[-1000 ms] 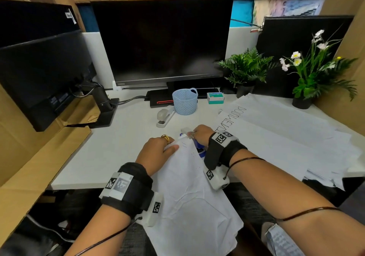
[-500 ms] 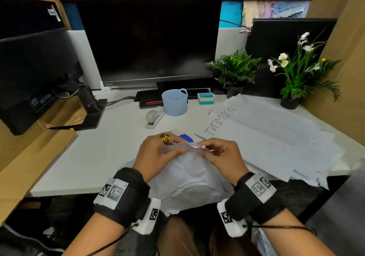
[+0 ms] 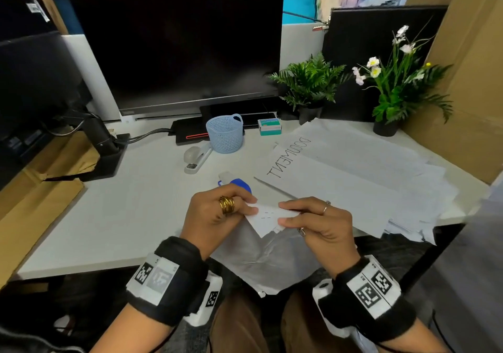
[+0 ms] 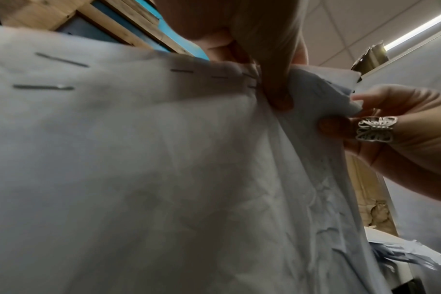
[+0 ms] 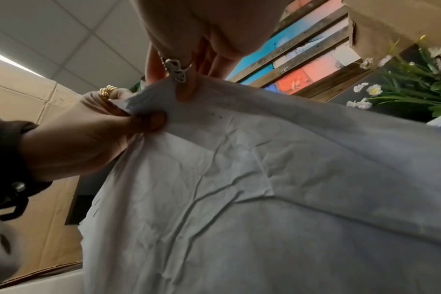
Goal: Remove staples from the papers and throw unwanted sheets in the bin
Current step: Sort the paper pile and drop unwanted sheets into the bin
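A crumpled stapled set of white papers point(image 3: 268, 254) hangs over the desk's front edge toward my lap. My left hand point(image 3: 217, 211) pinches its top corner point(image 3: 265, 218) from the left, and my right hand point(image 3: 313, 222) pinches the same corner from the right, both lifted just above the desk. Several staples point(image 4: 43, 86) run along the top edge in the left wrist view; faint staple marks point(image 5: 215, 115) show in the right wrist view. A blue staple remover point(image 3: 239, 184) lies on the desk just behind my left hand.
A spread of loose sheets marked DOCUMENT point(image 3: 353, 178) covers the right of the white desk point(image 3: 122, 205). Behind stand a small blue basket point(image 3: 225, 132), a grey stapler point(image 3: 196, 158), a staple box point(image 3: 269, 126), two potted plants point(image 3: 310, 86) and monitors point(image 3: 174, 45).
My right hand has put the blue staple remover down on the desk and come back to the papers. Both hands now pinch the raised corner, and the sheets have been pulled toward me.
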Motion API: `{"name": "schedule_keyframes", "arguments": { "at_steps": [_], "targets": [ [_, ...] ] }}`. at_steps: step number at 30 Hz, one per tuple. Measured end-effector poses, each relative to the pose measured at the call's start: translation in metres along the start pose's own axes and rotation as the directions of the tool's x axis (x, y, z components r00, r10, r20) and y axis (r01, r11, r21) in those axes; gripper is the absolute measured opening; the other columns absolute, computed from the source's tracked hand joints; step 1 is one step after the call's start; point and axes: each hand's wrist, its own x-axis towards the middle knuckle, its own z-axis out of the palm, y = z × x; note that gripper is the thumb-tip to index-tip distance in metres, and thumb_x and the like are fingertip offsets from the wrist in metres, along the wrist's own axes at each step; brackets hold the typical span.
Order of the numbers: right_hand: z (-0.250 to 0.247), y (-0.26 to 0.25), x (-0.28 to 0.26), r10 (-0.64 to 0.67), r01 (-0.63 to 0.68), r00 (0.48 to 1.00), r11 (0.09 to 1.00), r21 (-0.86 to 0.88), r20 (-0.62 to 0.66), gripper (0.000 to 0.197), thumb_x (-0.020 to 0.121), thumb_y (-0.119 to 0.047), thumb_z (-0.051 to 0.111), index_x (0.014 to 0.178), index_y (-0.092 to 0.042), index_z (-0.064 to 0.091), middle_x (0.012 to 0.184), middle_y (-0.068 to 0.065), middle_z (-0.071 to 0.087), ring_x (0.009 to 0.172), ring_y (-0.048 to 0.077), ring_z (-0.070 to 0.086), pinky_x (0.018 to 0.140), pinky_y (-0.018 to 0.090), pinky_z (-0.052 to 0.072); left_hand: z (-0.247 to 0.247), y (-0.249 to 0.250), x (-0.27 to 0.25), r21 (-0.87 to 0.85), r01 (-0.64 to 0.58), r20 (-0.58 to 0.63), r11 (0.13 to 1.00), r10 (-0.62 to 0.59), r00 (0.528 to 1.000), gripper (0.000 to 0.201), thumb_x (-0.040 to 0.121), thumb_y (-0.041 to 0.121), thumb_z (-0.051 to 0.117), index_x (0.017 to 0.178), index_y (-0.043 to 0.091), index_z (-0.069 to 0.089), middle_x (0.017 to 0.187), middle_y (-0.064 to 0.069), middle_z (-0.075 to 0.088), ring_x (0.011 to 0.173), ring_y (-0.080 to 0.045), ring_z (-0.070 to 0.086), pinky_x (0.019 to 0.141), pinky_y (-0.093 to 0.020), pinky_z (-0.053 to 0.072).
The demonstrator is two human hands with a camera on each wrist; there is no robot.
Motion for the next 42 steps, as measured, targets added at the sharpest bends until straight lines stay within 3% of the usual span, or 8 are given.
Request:
{"name": "schedule_keyframes", "arguments": {
  "at_steps": [5, 7, 12, 19, 26, 32, 35, 42],
  "targets": [
    [-0.024, 0.001, -0.002, 0.244, -0.247, 0.966, 0.968, -0.029, -0.089, 0.054, 0.074, 0.017, 0.058, 0.084, -0.035, 0.066, 0.085, -0.012, 0.068, 0.080, 0.003, 0.065, 0.074, 0.015, 0.049, 0.006, 0.004, 0.002, 0.127, 0.254, 0.247, 0.959, -0.279, 0.928, 0.054, 0.068, 0.053, 0.069, 0.120, 0.044, 0.053, 0.100, 0.021, 0.065, 0.095, 0.002, 0.060, 0.084, -0.014, 0.046],
    [-0.041, 0.003, -0.004, 0.368, -0.380, 0.915, 0.924, -0.049, -0.162, 0.059, 0.078, 0.012, 0.064, 0.081, -0.046, 0.060, 0.083, -0.022, 0.065, 0.075, 0.001, 0.062, 0.071, 0.012, 0.047, 0.009, -0.004, -0.004, 0.348, 0.275, 0.297, 0.897, -0.383, 0.875, 0.052, 0.067, 0.066, 0.061, 0.112, 0.042, 0.058, 0.098, 0.021, 0.065, 0.094, 0.001, 0.059, 0.081, -0.016, 0.044],
    [-0.092, -0.007, -0.009, 0.473, -0.414, 0.881, 0.776, -0.476, 0.004, 0.038, 0.076, -0.005, 0.074, 0.082, -0.038, 0.057, 0.074, -0.021, 0.063, 0.070, 0.002, 0.058, 0.070, 0.022, 0.049, 0.039, 0.001, -0.012, 0.390, 0.194, 0.347, 0.900, -0.339, 0.874, 0.021, 0.086, 0.049, 0.059, 0.083, 0.029, 0.061, 0.080, 0.014, 0.059, 0.074, -0.007, 0.054, 0.061, -0.009, 0.032],
    [-0.124, -0.025, -0.020, 0.793, -0.118, 0.553, 0.380, -0.918, 0.257, 0.033, 0.088, -0.025, 0.058, 0.118, -0.038, 0.055, 0.110, -0.007, 0.063, 0.106, 0.016, 0.057, 0.071, 0.026, 0.036, 0.122, 0.027, 0.004, 0.183, -0.037, 0.517, 0.982, -0.064, 0.853, 0.026, 0.092, 0.033, 0.051, 0.095, 0.016, 0.071, 0.094, 0.003, 0.066, 0.086, -0.015, 0.062, 0.070, -0.015, 0.036],
    [-0.169, 0.006, -0.056, 0.900, -0.311, 0.436, 0.145, -0.939, -0.005, 0.028, 0.083, 0.002, 0.047, 0.096, -0.012, 0.067, 0.100, 0.007, 0.067, 0.098, 0.025, 0.061, 0.080, 0.030, 0.045, 0.176, 0.028, 0.023, 0.132, -0.236, 0.564, 0.963, 0.123, 0.816, 0.042, 0.086, 0.051, 0.048, 0.115, 0.021, 0.057, 0.121, -0.004, 0.054, 0.114, -0.017, 0.039, 0.088, -0.031, 0.036],
    [-0.193, 0.057, -0.102, 0.937, -0.486, 0.274, -0.062, -0.872, -0.219, 0.023, 0.088, -0.001, 0.046, 0.097, -0.005, 0.067, 0.105, 0.020, 0.063, 0.100, 0.033, 0.061, 0.080, 0.033, 0.046, 0.211, 0.005, 0.040, 0.297, -0.233, 0.680, 0.926, -0.034, 0.732, 0.062, 0.091, 0.062, 0.024, 0.137, 0.026, 0.046, 0.145, -0.011, 0.039, 0.135, -0.034, 0.028, 0.107, -0.051, 0.026],
    [-0.199, 0.087, -0.123, 0.922, -0.550, 0.215, -0.157, -0.821, -0.321, 0.028, 0.089, -0.001, 0.045, 0.107, -0.003, 0.066, 0.110, 0.020, 0.063, 0.106, 0.034, 0.059, 0.086, 0.034, 0.045, 0.221, -0.006, 0.037, 0.307, -0.208, 0.698, 0.929, -0.071, 0.713, 0.074, 0.087, 0.069, 0.004, 0.142, 0.030, 0.037, 0.151, -0.008, 0.029, 0.140, -0.031, 0.020, 0.111, -0.047, 0.014],
    [-0.204, 0.140, -0.169, 0.909, -0.648, 0.064, -0.277, -0.709, -0.413, 0.029, 0.088, -0.004, 0.047, 0.112, -0.001, 0.063, 0.115, 0.022, 0.061, 0.111, 0.036, 0.057, 0.090, 0.034, 0.046, 0.224, -0.012, 0.035, 0.302, -0.198, 0.653, 0.933, -0.051, 0.756, 0.062, 0.090, 0.062, 0.016, 0.144, 0.033, 0.031, 0.154, -0.003, 0.023, 0.142, -0.024, 0.012, 0.111, -0.038, 0.005]
  ]
}}
